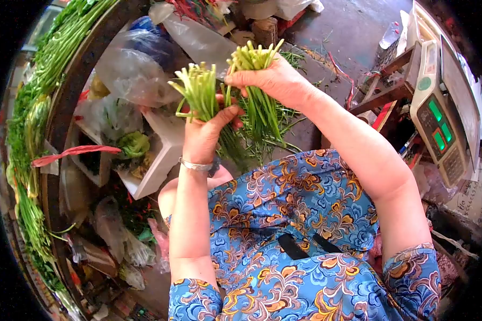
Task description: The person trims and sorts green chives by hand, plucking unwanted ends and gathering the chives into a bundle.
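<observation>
A left hand (219, 120) and right hand (268, 77) each clasp green stems (198, 88) under the thumb, apparently separating bunches, the next move calling for steady grips.

Blue short-sleeved garment (292, 214), orange-brown floral scrolls, silver left-wrist bangle (196, 166)

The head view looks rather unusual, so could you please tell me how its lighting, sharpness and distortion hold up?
Head view: strong wide-lens distortion, black corners, dark shelf edge bowed; light bright on the right forearm, dimmer among the plastic bags at lower left; lower ends of the greens in the left hand blurred; scale display glowing green.
</observation>
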The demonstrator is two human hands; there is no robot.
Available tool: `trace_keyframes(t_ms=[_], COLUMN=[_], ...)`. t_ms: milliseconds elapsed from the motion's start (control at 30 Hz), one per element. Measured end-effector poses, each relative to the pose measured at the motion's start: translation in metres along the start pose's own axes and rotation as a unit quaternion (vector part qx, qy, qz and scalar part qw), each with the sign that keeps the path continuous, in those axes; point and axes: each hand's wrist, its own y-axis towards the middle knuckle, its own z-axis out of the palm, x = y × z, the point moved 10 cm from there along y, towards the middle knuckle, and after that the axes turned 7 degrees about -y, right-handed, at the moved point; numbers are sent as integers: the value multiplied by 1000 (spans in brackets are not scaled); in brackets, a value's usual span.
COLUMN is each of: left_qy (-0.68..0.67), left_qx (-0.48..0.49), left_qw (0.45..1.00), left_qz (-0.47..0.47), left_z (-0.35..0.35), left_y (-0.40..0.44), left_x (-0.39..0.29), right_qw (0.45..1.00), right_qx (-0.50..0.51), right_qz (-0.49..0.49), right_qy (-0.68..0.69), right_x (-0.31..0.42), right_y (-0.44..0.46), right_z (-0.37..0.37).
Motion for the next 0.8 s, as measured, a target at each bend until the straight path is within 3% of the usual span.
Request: trace_keyframes(t_ms=[133,367,500,633,733,800], left_qy=[-41,-9,15,96,130,88], left_qx=[-14,-69,-140,-241,-286,-199], left_qw=[999,997,986,952,928,966], left_qz=[-10,41,87,165,200,138], left_z=[-16,-47,-73,-100,-102,-80], left_y=[0,-2,-5,-14,-21,-10], left_x=[0,-13,-19,-39,-49,-36], right_qw=[995,984,969,961,973,980], right_qx=[-104,-179,-220,-252,-216,-143], right_qz=[-4,-8,-45,-63,-84,-100], right_qy=[10,12,107,96,12,-95], right_x=[1,12,14,25,35,36], right_y=[6,-4,-3,-15,-15,-9], right_z=[-40,-86,-126,-136,-113,-87])
